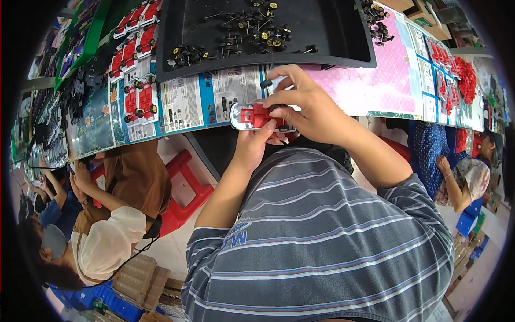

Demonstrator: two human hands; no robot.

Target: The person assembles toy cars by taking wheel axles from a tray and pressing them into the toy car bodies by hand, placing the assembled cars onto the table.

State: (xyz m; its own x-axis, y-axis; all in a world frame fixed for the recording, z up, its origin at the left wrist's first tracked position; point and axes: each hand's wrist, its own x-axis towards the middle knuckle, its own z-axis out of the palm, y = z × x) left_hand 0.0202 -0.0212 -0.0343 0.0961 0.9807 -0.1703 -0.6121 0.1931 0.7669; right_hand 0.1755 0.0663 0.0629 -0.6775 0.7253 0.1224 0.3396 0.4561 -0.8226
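A toy car body [248,116] with a red underside and a clear-and-white shell lies upside down just in front of me. From below, my left hand [251,144] grips it, thumb pressed on the red base. My right hand [308,104] is over the car's right end, thumb and index finger pinched at a dark wheel there. Under its raised fingers a black wheel on a thin axle [266,84] sticks out to the left. The right fingers partly hide the car's right end, so how the wheel there sits cannot be seen.
A large black tray [343,56] with loose wheel axles [263,32] spans the table ahead. Several red-and-white car bodies [140,100] stand in rows at left. Pink bubble wrap [370,91] covers the table at right. Co-workers sit on both sides; a red stool [185,188] is at left.
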